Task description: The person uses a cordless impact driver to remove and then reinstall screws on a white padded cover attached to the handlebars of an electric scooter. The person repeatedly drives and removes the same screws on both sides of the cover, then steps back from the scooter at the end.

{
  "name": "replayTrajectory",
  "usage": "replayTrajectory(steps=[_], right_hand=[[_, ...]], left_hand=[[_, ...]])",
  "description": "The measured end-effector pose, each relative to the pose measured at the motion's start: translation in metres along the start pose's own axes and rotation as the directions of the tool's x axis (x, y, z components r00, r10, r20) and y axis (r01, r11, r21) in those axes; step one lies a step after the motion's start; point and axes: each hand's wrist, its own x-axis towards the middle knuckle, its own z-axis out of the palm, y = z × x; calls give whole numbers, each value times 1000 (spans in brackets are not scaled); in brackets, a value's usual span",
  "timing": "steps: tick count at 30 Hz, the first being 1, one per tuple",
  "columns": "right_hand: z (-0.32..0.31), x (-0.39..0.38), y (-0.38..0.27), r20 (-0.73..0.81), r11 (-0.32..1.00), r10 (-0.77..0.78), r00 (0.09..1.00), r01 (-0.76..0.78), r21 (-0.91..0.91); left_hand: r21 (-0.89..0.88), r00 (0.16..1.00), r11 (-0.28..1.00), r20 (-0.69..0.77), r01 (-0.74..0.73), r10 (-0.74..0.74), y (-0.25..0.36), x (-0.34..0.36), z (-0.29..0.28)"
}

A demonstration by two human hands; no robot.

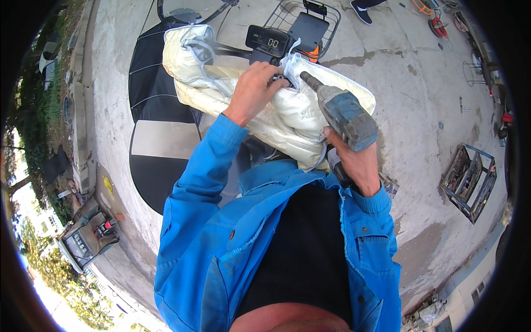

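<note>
My right hand (359,166) is wrapped round the handle of a worn blue-and-grey cordless power drill (345,113). Its dark nose points up and left, toward the middle of the handlebar. My left hand (255,88) reaches in at an opening of a cream padded windshield cover (301,113), its fingers bent together against a small dark part (283,81). What those fingertips grip is too small to make out. Just beyond them stands a lit dashboard display (268,40). The quilted cover drapes over both ends of the handlebar and hides most of it.
Ahead is a wire front basket (310,27). A black vehicle canopy (160,72) lies or stands at the left. On the concrete to the right sits a metal frame tray (470,180), with orange-red coils (437,26) farther off. A person's shoe (361,12) shows at the top.
</note>
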Motion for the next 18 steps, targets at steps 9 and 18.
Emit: replayTrajectory(steps=[9,18], right_hand=[[-4,-3,-10,83,1000,12,997,-13,4],[4,8,-7,102,1000,7,995,-4,-27]], left_hand=[[-103,986,982,-38,158,-162,-3,-7,10],[-150,994,983,-15,107,-110,-3,-3,7]])
